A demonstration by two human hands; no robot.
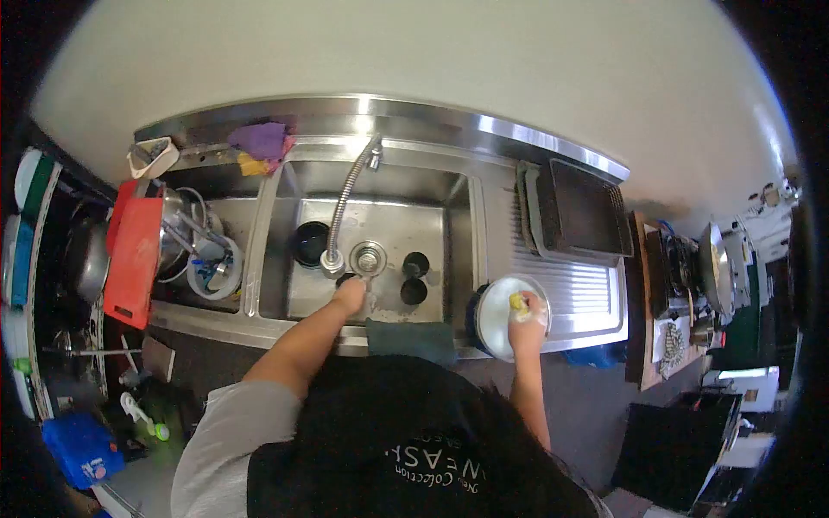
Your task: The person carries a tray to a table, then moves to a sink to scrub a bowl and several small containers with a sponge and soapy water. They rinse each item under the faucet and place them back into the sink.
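Observation:
My left hand point(350, 295) is closed on a small dark cup point(345, 278) inside the steel sink point(294, 186), just below the hose tap point(344, 207). On the right, my right hand point(527, 321) is closed round a yellow sponge point(519, 302) with white foam, over a round white basin point(494, 318) at the sink's right edge. Two dark cups point(415, 264) point(414, 292) stand on the sink floor right of the drain point(369, 258). A black bowl point(311, 244) lies to the left of the drain.
A dark rack tray point(583, 207) rests on the ribbed drainboard point(561, 281). Red boards point(134, 259) and a white bucket point(216, 274) are at the left. A purple cloth point(257, 138) hangs by the sink's back corner. A dark cloth point(411, 342) covers the front edge.

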